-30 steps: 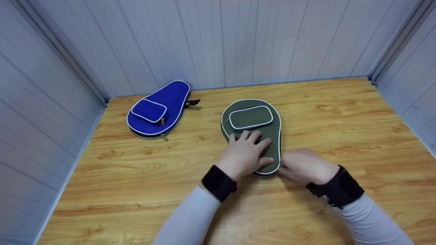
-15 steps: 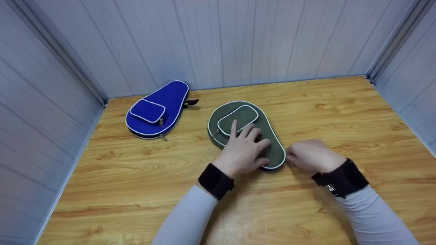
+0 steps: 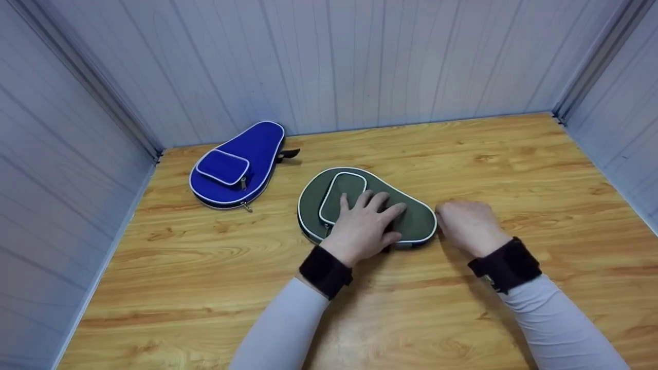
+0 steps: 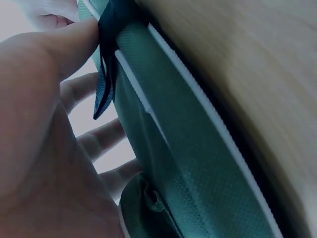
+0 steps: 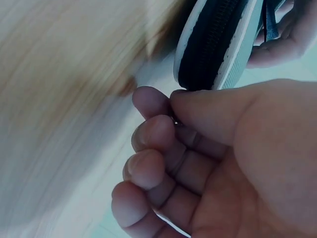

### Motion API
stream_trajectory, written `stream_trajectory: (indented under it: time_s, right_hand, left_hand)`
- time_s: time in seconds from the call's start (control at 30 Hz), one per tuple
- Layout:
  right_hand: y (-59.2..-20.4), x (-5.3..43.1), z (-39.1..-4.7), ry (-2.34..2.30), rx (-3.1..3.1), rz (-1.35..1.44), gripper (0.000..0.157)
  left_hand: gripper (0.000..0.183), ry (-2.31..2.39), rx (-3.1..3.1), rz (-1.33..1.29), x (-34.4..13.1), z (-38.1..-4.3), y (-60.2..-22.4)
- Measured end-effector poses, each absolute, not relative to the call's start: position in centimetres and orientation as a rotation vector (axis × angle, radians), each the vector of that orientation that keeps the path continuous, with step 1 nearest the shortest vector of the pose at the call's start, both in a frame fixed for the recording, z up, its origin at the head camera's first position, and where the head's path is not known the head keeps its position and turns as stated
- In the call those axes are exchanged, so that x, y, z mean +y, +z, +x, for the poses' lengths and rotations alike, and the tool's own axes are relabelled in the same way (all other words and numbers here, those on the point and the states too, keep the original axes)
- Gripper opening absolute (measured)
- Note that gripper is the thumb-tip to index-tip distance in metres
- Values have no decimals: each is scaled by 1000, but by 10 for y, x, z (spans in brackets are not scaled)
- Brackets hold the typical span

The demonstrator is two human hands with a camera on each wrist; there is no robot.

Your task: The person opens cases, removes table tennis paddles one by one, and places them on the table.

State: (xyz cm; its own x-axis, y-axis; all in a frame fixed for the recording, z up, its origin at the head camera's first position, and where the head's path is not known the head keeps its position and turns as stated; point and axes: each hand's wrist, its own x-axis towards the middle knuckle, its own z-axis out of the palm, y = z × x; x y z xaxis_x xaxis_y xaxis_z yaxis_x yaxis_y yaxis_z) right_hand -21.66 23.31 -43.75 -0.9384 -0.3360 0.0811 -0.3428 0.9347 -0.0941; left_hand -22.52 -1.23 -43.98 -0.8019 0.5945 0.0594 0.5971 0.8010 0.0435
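Note:
A green table tennis paddle case with white piping lies flat on the table, its narrow end pointing right. My left hand rests on top with spread fingers, partly covering the case's small pocket. At the narrow end, my right hand has curled fingers, thumb and index finger pinched together right at the edge. A tiny metal glint of the zipper pull shows between them in the right wrist view; the rest is hidden. Above runs the dark zipper. A black strap hangs beside my left thumb.
Toward the back left lies a blue paddle case with white piping, a zipped pocket and a black strap. Pale panel walls enclose the wooden table at the back and both sides.
The green case has turned counterclockwise under my left hand, its narrow end swinging from front to right. My right hand has moved slightly away from me, staying at that end.

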Motion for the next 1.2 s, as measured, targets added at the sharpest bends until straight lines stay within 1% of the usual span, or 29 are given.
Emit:
stream_trajectory:
  time_s: [0.27,0.57,0.87,0.97,1.13,1.2]
  right_hand:
    - [-439,233,-217,129,-3049,539,19]
    - [-432,233,-211,145,-3076,572,31]
    - [-423,230,-199,95,-3109,614,31]
    - [-421,227,-195,105,-3105,627,28]
    - [-421,223,-189,161,-3049,696,16]
    - [-421,223,-187,166,-3047,721,15]
  left_hand:
    - [65,-93,-2974,-977,-11,-227,-441]
    - [64,-90,-2947,-979,-11,-225,-442]
    - [63,-104,-2936,-980,-12,-226,-442]
    - [63,-111,-2932,-980,-13,-226,-442]
    - [63,-119,-2921,-982,-13,-226,-441]
    - [64,-117,-2921,-983,-13,-225,-441]
